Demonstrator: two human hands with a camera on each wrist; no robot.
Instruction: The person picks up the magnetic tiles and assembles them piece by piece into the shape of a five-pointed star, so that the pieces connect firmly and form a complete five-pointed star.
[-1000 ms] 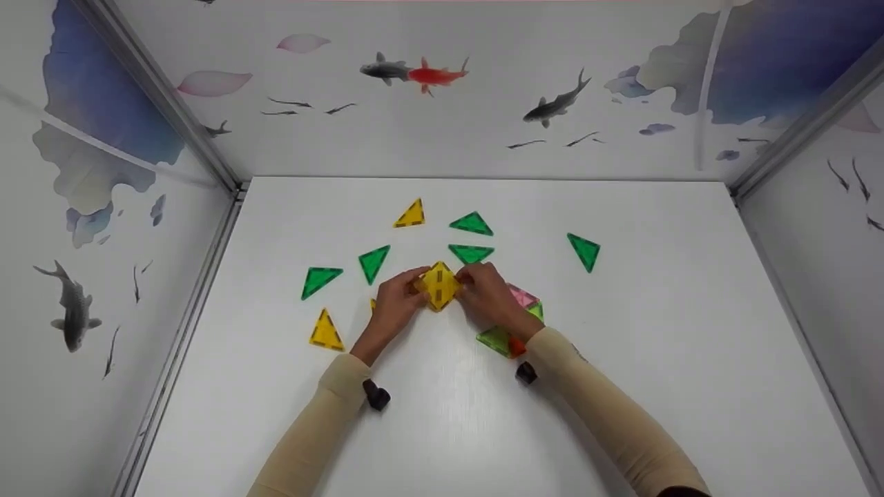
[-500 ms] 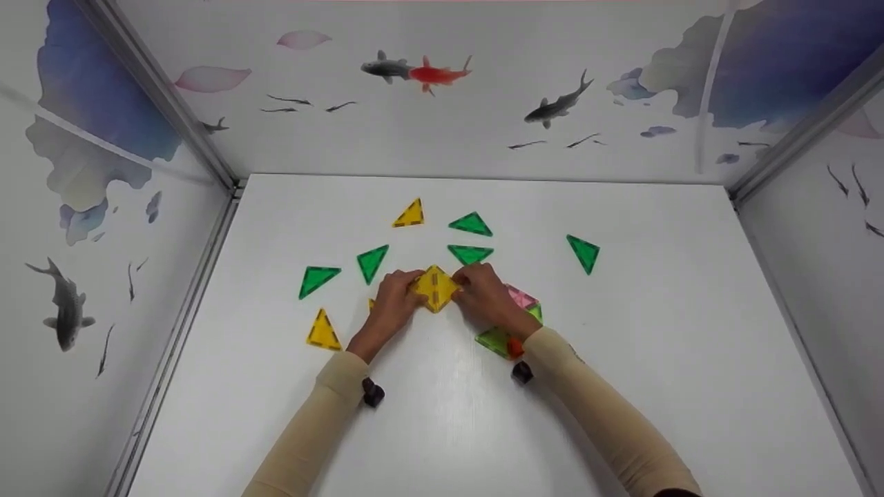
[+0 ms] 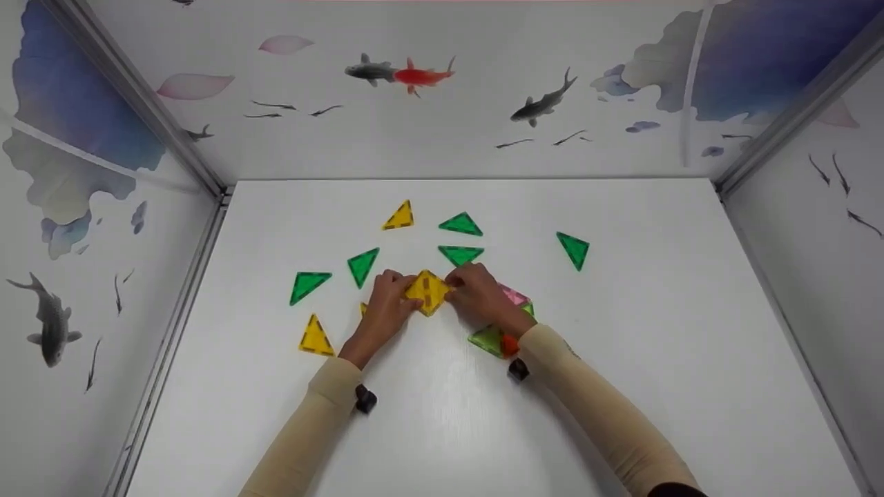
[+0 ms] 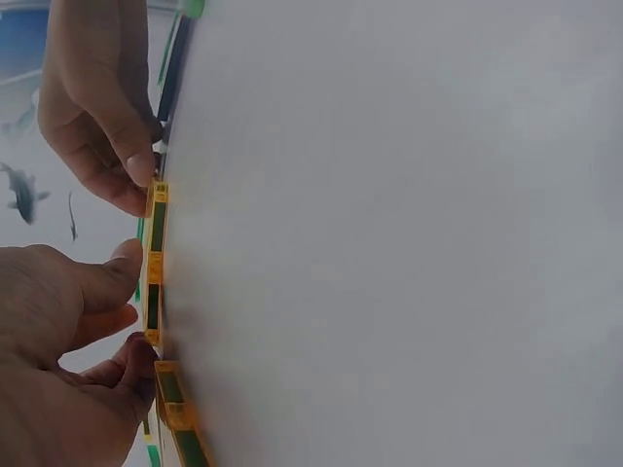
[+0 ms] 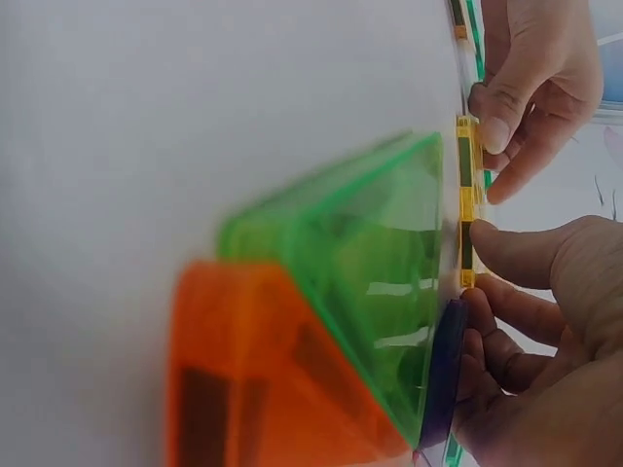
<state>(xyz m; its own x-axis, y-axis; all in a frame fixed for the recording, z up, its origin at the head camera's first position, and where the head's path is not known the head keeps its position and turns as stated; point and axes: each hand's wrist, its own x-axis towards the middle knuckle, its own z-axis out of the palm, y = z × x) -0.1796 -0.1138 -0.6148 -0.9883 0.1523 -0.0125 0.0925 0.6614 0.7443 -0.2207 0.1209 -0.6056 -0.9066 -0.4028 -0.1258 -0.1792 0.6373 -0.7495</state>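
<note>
Two yellow triangular magnetic tiles (image 3: pixel 427 293) lie edge to edge as a diamond between my hands, in the middle of the head view. My left hand (image 3: pixel 387 304) pinches the left corner with thumb and fingers. At the right corner, my right hand (image 3: pixel 480 297) pinches with curled fingers. Both wrist views show the joined tiles edge-on as a thin yellow strip (image 4: pixel 156 263), low at the white tabletop. Another yellow tile (image 4: pixel 180 413) stands close by the left fingers; the left hand mostly hides it in the head view. A purple tile (image 5: pixel 446 370) lies under the right hand.
Several green triangles (image 3: pixel 461 254) and a yellow triangle (image 3: pixel 400 216) lie beyond the hands. Another yellow triangle (image 3: pixel 316 336) is left of the left wrist. Under the right forearm sit pink (image 3: pixel 514 295), light green (image 3: pixel 487 339) and orange (image 3: pixel 509 345) tiles, partly hidden.
The yellow pair has come slightly nearer the body and looks a little wider. Both hands keep their pinch on it. The head view has shifted a little; the loose tiles stay put.
</note>
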